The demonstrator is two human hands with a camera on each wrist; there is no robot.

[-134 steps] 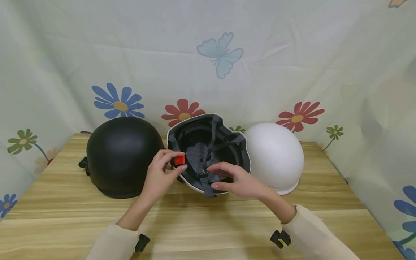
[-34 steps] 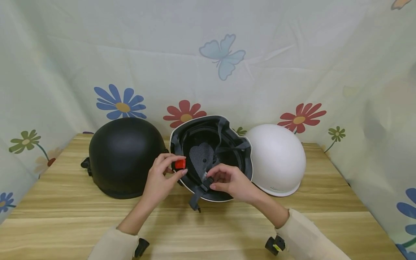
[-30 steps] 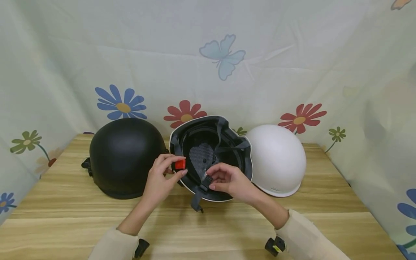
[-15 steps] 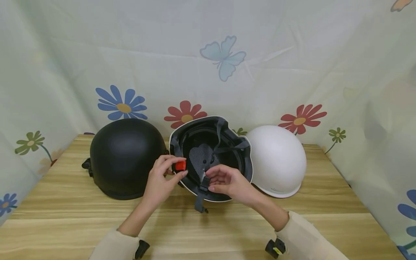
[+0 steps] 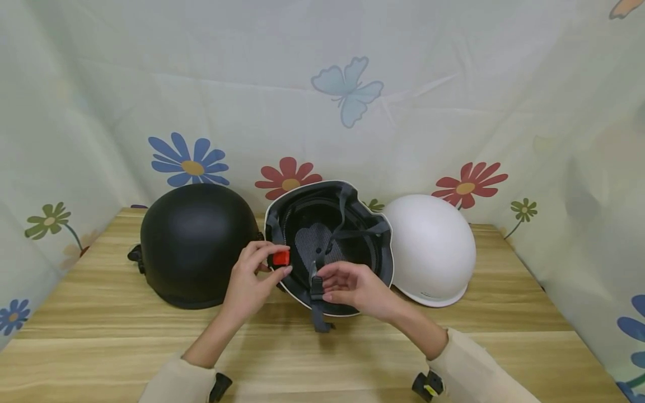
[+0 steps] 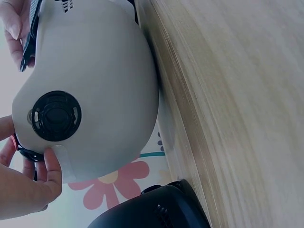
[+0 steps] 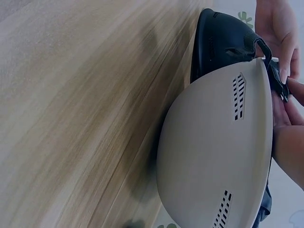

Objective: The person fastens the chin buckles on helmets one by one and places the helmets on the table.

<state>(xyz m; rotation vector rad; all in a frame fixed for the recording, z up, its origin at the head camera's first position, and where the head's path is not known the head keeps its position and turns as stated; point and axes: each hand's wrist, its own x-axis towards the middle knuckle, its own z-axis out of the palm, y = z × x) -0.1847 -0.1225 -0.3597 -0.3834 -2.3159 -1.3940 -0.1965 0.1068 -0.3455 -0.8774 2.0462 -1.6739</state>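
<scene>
A white helmet (image 5: 386, 254) lies with its dark padded inside and straps facing up, in the middle of the head view. At its left rim my left hand (image 5: 248, 277) pinches a red and black buckle (image 5: 281, 257) between thumb and fingers. My right hand (image 5: 359, 286) holds a black strap clip (image 5: 316, 285) over the helmet's near rim, and the loose strap end (image 5: 318, 319) hangs down in front. The two buckle parts are apart. In the left wrist view the helmet's outer shell (image 6: 114, 80) shows a round black knob (image 6: 56, 116).
A black helmet (image 5: 194, 246) stands dome up at the left, close to the middle one. Another white helmet (image 5: 433, 246) sits dome up at the right. All are on a wooden table (image 5: 312, 369), before a flowered cloth (image 5: 242, 117).
My right hand, earlier spread near the strap, now holds the clip, slightly lower than before. The strap end has swung from lower left to nearly straight down. My left hand keeps its pinch on the buckle.
</scene>
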